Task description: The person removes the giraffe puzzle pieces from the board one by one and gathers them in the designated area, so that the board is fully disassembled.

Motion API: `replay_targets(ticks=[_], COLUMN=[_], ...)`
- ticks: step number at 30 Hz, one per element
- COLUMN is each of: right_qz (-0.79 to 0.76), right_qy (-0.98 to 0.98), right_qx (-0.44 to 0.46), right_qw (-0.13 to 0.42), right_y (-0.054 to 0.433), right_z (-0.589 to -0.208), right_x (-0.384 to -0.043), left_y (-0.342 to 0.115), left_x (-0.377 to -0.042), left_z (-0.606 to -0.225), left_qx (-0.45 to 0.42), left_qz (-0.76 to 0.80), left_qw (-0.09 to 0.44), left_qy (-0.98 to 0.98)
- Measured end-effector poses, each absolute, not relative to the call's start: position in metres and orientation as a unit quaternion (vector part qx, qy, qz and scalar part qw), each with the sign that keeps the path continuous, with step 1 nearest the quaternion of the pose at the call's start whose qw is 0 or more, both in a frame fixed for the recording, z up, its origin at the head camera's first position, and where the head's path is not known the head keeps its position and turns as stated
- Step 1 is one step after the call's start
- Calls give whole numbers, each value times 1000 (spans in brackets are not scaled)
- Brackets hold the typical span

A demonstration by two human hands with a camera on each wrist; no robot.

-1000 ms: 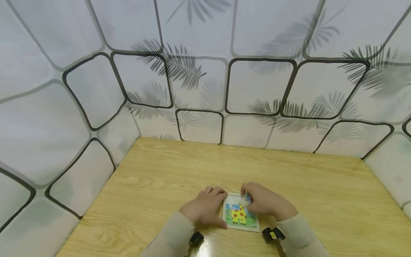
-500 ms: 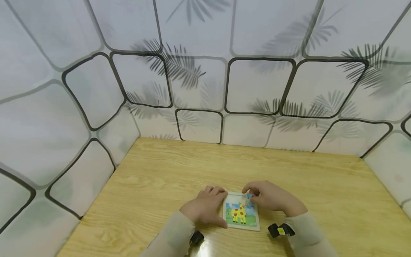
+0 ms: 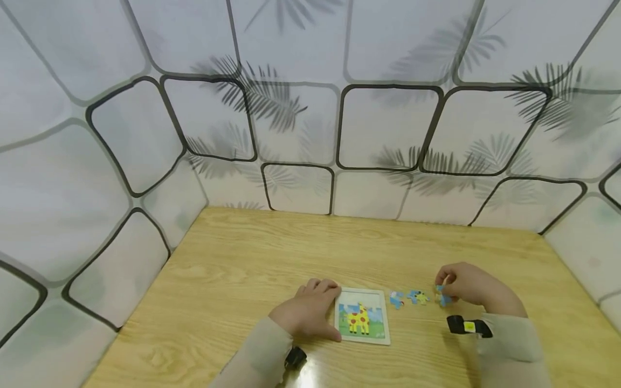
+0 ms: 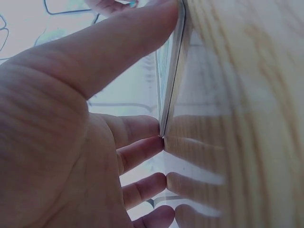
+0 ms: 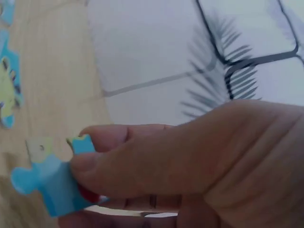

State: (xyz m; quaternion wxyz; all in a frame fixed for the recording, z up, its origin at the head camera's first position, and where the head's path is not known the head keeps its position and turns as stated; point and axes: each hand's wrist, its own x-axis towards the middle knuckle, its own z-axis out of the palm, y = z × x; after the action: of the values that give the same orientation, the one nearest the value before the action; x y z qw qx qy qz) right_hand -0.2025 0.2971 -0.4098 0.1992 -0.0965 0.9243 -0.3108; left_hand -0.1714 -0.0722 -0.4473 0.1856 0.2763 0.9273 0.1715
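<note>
A framed giraffe jigsaw puzzle lies flat on the table, its picture filling the lower part and the upper strip bare white. My left hand holds its left side, thumb at the near corner and fingertips at the far one. In the left wrist view the thumb touches the frame's edge. To the right, my right hand pinches a light blue puzzle piece between thumb and fingers, low over the tabletop. A pale, partly hidden piece shows beside it in the right wrist view.
Between the frame and my right hand lie a blue loose piece and a blue-and-yellow one. The wooden table ends at patterned white fabric walls at the back and sides. Dark cameras sit on both wrists.
My right hand has moved right, from the puzzle's upper right corner, with a blue piece in its fingers. Two loose pieces now show beside the frame. My left hand stays at the frame.
</note>
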Motion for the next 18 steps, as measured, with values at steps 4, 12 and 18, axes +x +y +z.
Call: replay_targets(ticks=[4,12,18], right_qz=[-304,-250,-242], right_qy=[927,946,949], right_qx=[-76,-85,-103], right_qw=[204,187,174], right_y=[305,303,304], right_z=[-423,-430,-433], right_x=[-207,-211,-211], left_y=[-73,-71,-71], left_x=[-173,-170,-169], left_z=[-450,-450,-449], left_qx=[277,281,277], left_qz=[176,177,176], left_qw=[184,186,186], left_qy=[927,925,926])
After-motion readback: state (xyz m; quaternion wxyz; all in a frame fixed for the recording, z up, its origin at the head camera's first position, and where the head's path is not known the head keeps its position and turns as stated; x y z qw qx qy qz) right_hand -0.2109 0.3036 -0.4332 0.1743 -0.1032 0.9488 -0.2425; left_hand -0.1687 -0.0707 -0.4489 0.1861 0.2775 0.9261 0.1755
